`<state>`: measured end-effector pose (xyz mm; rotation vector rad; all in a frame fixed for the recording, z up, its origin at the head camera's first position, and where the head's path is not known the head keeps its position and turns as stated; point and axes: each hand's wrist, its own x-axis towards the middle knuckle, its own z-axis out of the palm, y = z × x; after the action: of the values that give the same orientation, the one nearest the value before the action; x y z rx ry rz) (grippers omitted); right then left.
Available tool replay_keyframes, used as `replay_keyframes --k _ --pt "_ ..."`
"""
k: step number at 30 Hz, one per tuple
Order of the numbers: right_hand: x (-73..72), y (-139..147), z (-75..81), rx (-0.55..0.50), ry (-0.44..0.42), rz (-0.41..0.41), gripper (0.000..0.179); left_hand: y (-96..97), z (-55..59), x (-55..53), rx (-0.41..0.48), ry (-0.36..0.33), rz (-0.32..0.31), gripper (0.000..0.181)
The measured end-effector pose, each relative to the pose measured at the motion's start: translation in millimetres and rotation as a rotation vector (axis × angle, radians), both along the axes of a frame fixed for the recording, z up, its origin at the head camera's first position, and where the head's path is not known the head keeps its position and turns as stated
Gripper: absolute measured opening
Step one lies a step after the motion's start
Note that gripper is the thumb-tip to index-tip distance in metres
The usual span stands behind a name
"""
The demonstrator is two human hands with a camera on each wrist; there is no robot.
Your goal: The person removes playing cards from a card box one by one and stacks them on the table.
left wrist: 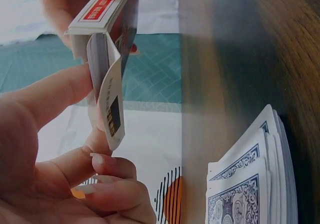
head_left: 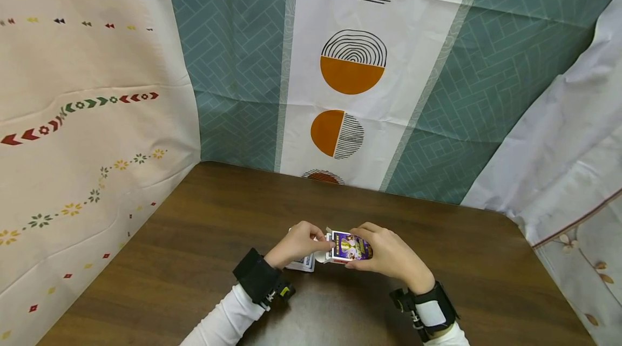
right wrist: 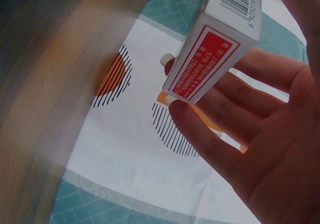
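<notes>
My right hand (head_left: 391, 254) grips a small purple playing card box (head_left: 351, 247), with a white side, red label and barcode toward the right wrist camera. The box's open end faces my left hand (head_left: 293, 243), and its white flap (left wrist: 112, 104) sticks out. White edges of playing cards (left wrist: 99, 59) show in the mouth of the box. There, the thumb and a finger of my left hand pinch the cards; the flap partly hides the contact. Below the left hand, a loose stack of blue-backed cards (left wrist: 242, 199) lies on the table.
The brown wooden table (head_left: 233, 200) carries the card stack. Patterned cloths hang around it: a teal and white cloth (head_left: 233, 65) behind, a cream cloth (head_left: 97, 173) at the left, and a white cloth (head_left: 549, 173) at the right.
</notes>
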<state>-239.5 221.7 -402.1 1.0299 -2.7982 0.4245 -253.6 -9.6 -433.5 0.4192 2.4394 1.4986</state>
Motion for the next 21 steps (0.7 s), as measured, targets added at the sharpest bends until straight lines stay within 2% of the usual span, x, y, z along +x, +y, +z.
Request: replay_keyframes --k 10,18,21 --pt "-3.5 5 -1.7 -0.002 -0.016 -0.019 0.062 -13.2 4.8 -6.1 0.030 -0.062 -0.005 0.021" --pt "-5.1 8 -2.0 0.002 0.003 -0.046 0.060 -34.5 9.6 -15.2 0.074 -0.070 -0.051 0.023" --pt "-5.5 9 -2.8 0.012 -0.005 -0.061 0.061 -43.1 13.4 -18.0 0.076 -0.065 -0.045 0.019"
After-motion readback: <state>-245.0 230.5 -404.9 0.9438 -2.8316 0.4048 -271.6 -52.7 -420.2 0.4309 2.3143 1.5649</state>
